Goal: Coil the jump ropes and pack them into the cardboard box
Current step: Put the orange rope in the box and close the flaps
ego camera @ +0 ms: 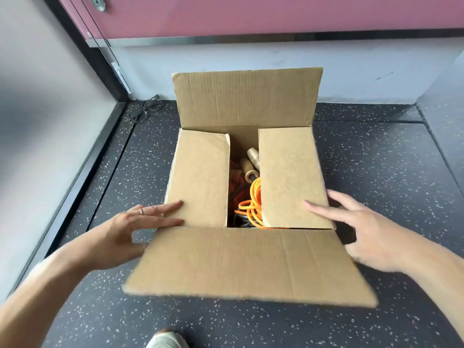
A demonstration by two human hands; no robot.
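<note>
A cardboard box (pixel 247 101) sits on the dark speckled floor with its far flap upright and its near flap (pixel 246 264) folded out toward me. Both side flaps lie folded inward over the opening. Through the gap between them I see an orange jump rope (pixel 252 204) coiled inside, wooden handles (pixel 248 167) and a dark red rope beneath. My left hand (pixel 130 227) rests with straight fingers on the left side flap (pixel 200 177). My right hand (pixel 356 224) has straight fingers touching the right side flap (pixel 291 177) near the box's right corner.
A pair of black glasses (pixel 148 109) lies on the floor at the back left by the wall. A pink panel and a grey wall stand behind the box. My shoe (pixel 167 339) shows at the bottom edge.
</note>
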